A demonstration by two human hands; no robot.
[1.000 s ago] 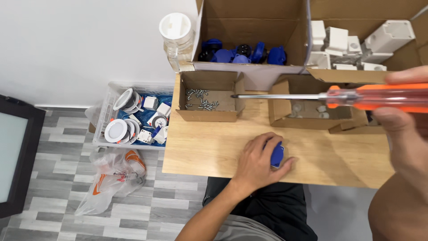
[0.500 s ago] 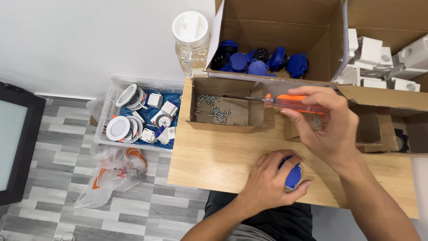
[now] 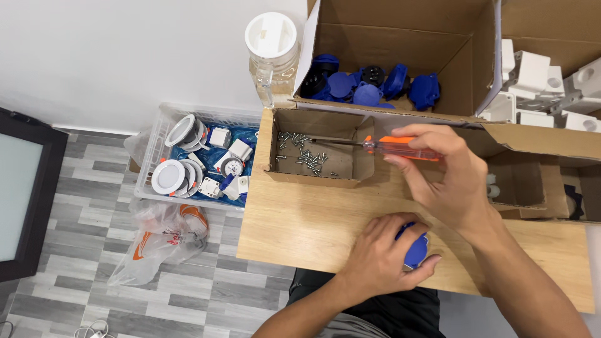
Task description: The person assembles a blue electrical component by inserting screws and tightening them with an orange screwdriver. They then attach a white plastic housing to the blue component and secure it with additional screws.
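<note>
While the right hand (image 3: 454, 181) pinches the orange-handled screwdriver (image 3: 369, 146) between thumb and fingertips, its thin shaft lies nearly level, long axis running left to right, tip pointing left into the small cardboard box (image 3: 316, 153) and resting among the loose screws (image 3: 303, 156). The left hand (image 3: 379, 260) cups down over a blue plastic part (image 3: 414, 250) on the wooden table (image 3: 300, 225), fingers curled close around it, so most of the part is hidden. Here is the risk, as I judge it: that grip sits far back on the handle, and a light fingertip hold on a long tool can let the tip wander, scatter screws over the low box wall, or nudge the box toward the table edge, where the clear bin (image 3: 203, 159) of white fittings sits below. The blue part could also skid if the covering palm eases.
</note>
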